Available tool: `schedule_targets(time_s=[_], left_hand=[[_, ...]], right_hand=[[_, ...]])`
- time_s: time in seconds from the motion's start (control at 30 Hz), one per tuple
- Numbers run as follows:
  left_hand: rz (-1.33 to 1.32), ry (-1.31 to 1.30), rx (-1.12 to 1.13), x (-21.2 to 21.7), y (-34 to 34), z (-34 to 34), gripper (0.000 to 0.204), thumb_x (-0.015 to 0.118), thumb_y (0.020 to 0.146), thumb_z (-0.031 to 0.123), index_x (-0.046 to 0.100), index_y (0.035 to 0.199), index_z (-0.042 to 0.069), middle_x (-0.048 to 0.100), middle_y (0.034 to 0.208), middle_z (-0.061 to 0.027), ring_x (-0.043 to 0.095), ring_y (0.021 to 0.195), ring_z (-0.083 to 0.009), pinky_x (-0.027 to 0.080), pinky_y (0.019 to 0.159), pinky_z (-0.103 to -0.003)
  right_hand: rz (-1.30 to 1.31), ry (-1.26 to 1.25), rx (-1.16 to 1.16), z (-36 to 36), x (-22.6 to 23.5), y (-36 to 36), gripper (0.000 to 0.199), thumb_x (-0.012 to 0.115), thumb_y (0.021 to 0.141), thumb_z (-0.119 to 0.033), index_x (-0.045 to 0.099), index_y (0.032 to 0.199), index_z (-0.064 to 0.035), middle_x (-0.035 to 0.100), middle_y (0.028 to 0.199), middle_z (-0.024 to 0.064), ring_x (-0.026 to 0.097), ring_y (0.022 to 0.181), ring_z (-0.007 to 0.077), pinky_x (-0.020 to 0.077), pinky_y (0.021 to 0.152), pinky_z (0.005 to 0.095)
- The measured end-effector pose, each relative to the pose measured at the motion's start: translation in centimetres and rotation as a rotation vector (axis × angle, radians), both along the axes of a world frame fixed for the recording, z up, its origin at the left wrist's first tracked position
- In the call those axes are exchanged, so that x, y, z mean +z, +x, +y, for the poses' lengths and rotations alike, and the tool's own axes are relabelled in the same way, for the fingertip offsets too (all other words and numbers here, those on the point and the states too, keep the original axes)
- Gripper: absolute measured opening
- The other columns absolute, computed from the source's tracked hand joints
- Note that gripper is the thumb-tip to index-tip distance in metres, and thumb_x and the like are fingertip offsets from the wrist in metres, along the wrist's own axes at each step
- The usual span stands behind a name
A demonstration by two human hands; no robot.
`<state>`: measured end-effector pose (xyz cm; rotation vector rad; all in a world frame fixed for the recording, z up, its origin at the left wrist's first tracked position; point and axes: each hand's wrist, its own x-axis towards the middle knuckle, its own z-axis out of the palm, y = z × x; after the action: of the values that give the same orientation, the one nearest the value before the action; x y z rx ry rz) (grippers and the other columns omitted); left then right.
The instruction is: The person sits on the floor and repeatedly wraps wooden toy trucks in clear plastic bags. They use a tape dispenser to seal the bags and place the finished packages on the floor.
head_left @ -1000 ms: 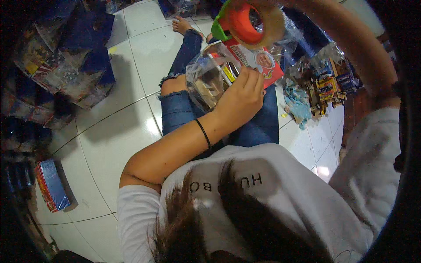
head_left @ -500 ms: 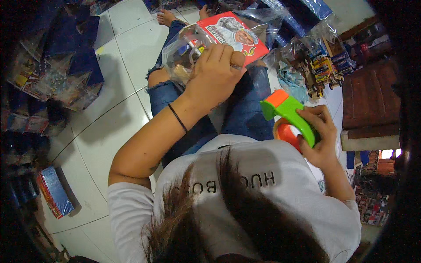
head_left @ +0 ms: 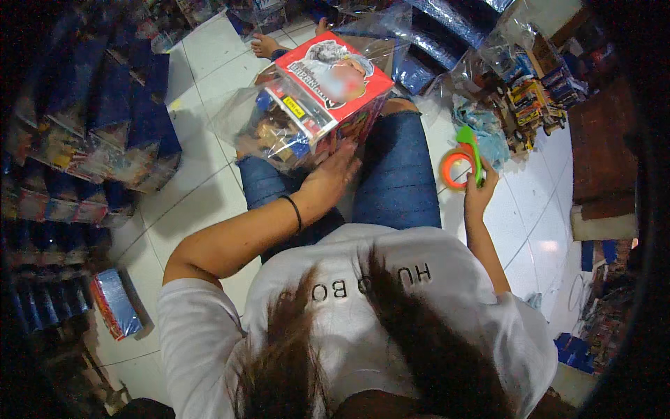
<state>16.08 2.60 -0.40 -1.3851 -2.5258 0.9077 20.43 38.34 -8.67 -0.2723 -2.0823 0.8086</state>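
I sit on a white tiled floor with a red toy box [head_left: 333, 87] in a clear plastic bag [head_left: 269, 126] on my lap. My left hand [head_left: 330, 176] presses flat against the near side of the box and bag, fingers spread. A black band circles that wrist. My right hand [head_left: 480, 190] is lowered to my right side and grips a tape dispenser [head_left: 462, 159] with a green handle and an orange roll, held just above the floor tiles.
Stacks of blue wrapped packages [head_left: 105, 119] line the left. A blue and red box [head_left: 115, 304] lies on the floor at lower left. More bagged toys [head_left: 520, 98] sit at the right, blue packs [head_left: 447, 28] ahead. A brown cabinet [head_left: 604, 153] stands far right.
My right hand has brought the tape dispenser down from above the box to the floor at my right. The red box has turned face up on my lap.
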Motion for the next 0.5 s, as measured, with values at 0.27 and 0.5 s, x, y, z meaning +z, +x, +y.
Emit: schedule_targets(time_s=[0.27,0.5], left_hand=[[0.168,0.215,0.069,15.8,-3.0,-11.6,0.057,0.072,0.068,0.041,0.056,0.121,0.023,0.044,0.140,-0.0034,0.037,0.133,-0.0268,0.023,0.113,-0.047],[-0.043,0.134,-0.148,18.1,-6.6,-13.2,0.014,0.067,0.071,0.022,0.065,0.083,0.013,0.056,0.086,-0.0012,0.056,0.085,-0.0205,0.043,0.081,-0.038]], right_hand=[[-0.298,0.315,-0.004,-1.2,-3.5,-5.1,0.079,0.077,0.070,-0.038,0.043,0.131,-0.0011,0.039,0.135,0.0238,0.036,0.126,0.0387,0.0289,0.105,0.0479],[-0.261,0.031,0.905,-21.4,8.3,-8.1,0.136,0.082,0.057,-0.057,-0.002,0.147,0.0011,-0.001,0.152,0.0293,0.006,0.142,0.0425,0.0136,0.115,0.0466]])
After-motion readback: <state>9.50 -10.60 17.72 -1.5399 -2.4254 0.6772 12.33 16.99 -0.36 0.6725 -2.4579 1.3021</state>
